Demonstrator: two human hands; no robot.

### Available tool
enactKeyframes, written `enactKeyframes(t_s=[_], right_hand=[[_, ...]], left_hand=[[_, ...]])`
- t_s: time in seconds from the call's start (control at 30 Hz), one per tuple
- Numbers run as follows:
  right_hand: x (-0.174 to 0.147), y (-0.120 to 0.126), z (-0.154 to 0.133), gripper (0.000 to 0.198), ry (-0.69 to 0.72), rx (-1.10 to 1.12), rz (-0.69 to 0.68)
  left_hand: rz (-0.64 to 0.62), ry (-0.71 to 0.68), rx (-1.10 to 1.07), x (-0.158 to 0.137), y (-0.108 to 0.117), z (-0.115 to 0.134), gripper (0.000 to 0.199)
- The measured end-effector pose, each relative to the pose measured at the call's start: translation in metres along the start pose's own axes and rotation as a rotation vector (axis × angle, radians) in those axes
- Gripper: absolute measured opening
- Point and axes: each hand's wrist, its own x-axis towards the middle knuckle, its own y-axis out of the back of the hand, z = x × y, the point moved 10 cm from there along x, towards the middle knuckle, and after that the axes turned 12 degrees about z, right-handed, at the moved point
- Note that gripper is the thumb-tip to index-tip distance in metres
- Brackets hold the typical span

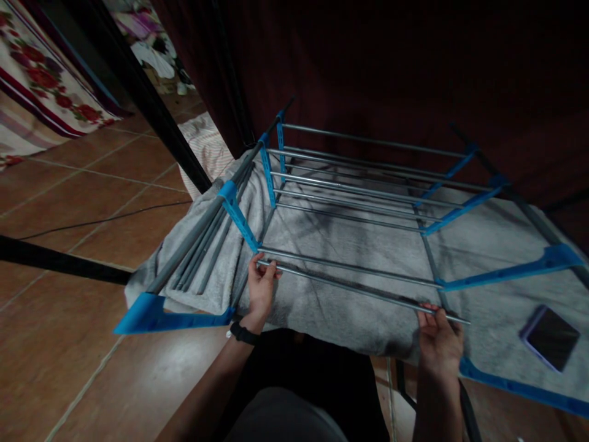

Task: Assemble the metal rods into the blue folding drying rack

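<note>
A thin grey metal rod (350, 286) spans the space between my two hands, above the grey blanket. My left hand (262, 285) pinches it near its left end, close to the foot of a blue plastic bracket (242, 218). Toward the other end, my right hand (438, 334) grips the same rod, whose tip sticks out past the fingers. Around it stands a partly built rack frame of grey tubes and blue brackets, with several crossbars (359, 181) fitted at the back. A blue bracket (510, 270) slopes up at the right.
Several loose grey tubes (207, 245) lie on the blanket (313, 325) at the left. A phone (552, 337) rests on the right side. Black metal poles (151, 92) cross the left, over a tiled floor (69, 319). A dark curtain (391, 67) hangs behind.
</note>
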Motion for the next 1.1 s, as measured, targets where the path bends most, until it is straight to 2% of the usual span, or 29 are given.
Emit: enactKeyframes(t_s=[0.2,0.33,0.43,0.6,0.67,0.87,1.1], right_hand=[[-0.009,0.002,-0.006,0.073,0.032,-0.027,0.033],[-0.013,0.000,-0.005,0.080,0.018,-0.033,0.039],[-0.012,-0.003,-0.004,0.074,0.017,-0.024,0.019],[-0.016,-0.013,-0.002,0.041,0.032,-0.051,-0.030],[-0.021,-0.018,-0.001,0.033,0.024,-0.045,-0.041],[-0.035,-0.037,0.009,0.030,-0.031,0.007,-0.090],[-0.033,-0.038,0.015,0.029,-0.040,0.052,-0.066]], left_hand=[[0.038,-0.072,0.016,0.004,0.004,0.000,0.037],[0.062,-0.023,-0.034,0.008,0.008,-0.004,0.036],[0.053,0.026,-0.038,0.010,0.009,-0.007,0.033],[0.054,0.058,-0.023,0.011,0.009,-0.004,0.033],[0.052,0.076,-0.015,0.012,0.009,-0.004,0.033],[0.070,0.073,0.038,0.018,0.010,-0.004,0.035],[0.030,0.078,0.102,0.019,0.007,0.002,0.035]])
